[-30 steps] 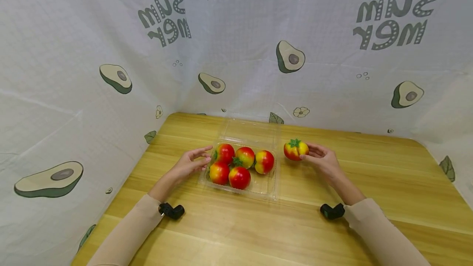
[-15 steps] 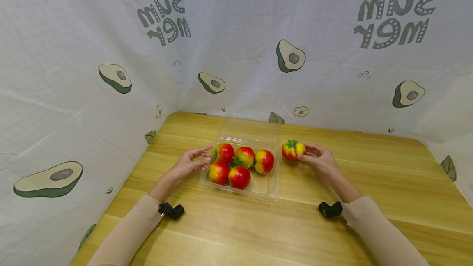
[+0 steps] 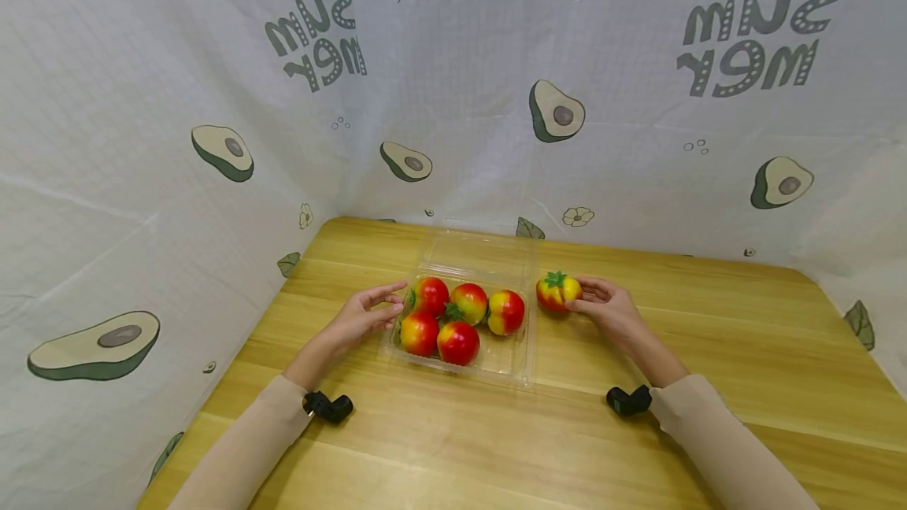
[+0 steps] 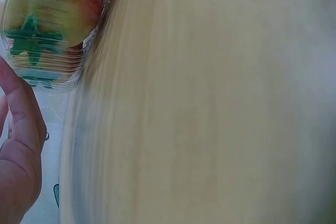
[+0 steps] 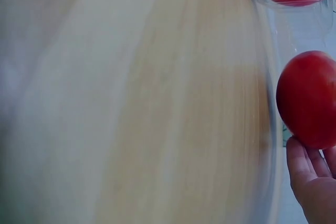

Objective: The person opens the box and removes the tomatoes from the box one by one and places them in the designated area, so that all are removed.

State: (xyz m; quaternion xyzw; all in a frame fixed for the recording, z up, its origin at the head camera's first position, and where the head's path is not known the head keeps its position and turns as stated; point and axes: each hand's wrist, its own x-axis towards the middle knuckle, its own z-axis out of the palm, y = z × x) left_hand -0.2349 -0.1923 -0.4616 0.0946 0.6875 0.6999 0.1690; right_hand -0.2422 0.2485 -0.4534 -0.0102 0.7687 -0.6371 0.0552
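Observation:
My right hand (image 3: 611,310) holds a red-and-yellow tomato (image 3: 553,296) with a green leafy top, just right of a clear plastic clamshell box (image 3: 505,356). Thumb and fingers grip its right side; in the right wrist view the tomato (image 5: 310,98) shows its smooth red side. Several similar tomatoes (image 3: 459,343) lie inside the box, and its front right part has bare floor. My left hand (image 3: 363,316) is at the box's left side with fingers loosely extended. Whether its fingertips touch the wall is unclear. In the left wrist view, the hand (image 4: 21,129) is beside the box corner (image 4: 58,77).
The box's clear lid (image 3: 478,253) is folded back, lying toward the far edge of the wooden table (image 3: 453,439). A white cloth (image 3: 460,101) printed with avocados hangs behind the table and along its left side. Both wrists wear a black camera (image 3: 331,407).
My right hand has moved slightly left with the tomato, bringing it closer to the box's right side. The left hand and the tomatoes in the box have stayed in place.

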